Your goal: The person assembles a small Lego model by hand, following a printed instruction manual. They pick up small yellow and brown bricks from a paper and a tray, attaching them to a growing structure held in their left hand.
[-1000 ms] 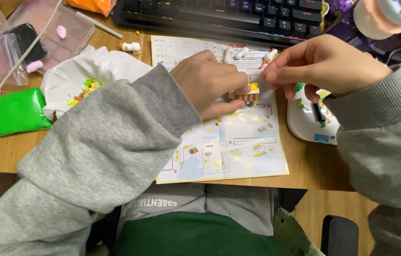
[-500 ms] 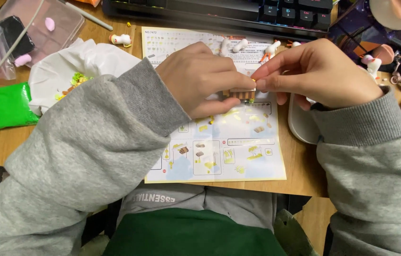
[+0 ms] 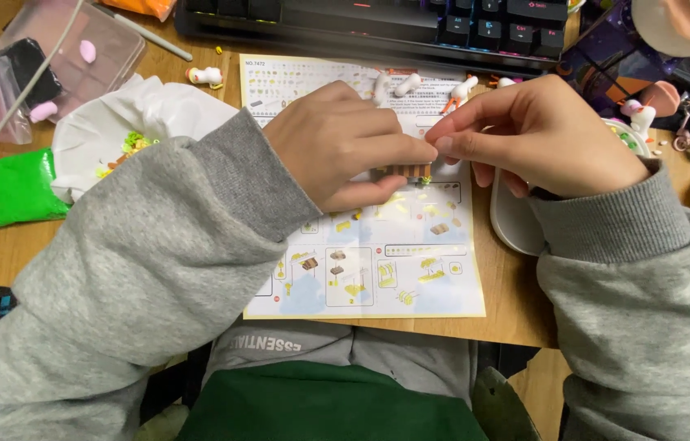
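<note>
Near the middle of the frame, slightly above centre, the left hand is curled shut around a small brown block build, thumb below and fingers over the top, so only a strip of its brown edge shows beneath the knuckles. The right hand comes in from the right with thumb and forefinger pinched together, their tips right against the left hand's fingertips just above the block build; whether a tiny piece sits between them I cannot tell. Both hands hover over a printed instruction sheet that lies flat on the wooden desk and runs down to the lower middle of the frame. Under the right wrist lies a pale computer mouse, mostly covered. Along the top edge sits a dark keyboard, and just below it a few small white figure parts rest on the sheet's upper end. To the left of the left forearm a crumpled white plastic bag holds small yellow and green bits, and at the far left edge lies a bright green packet. In the upper left corner a clear plastic tray holds a few pink pieces. Both arms wear grey sweatshirt sleeves.
</note>
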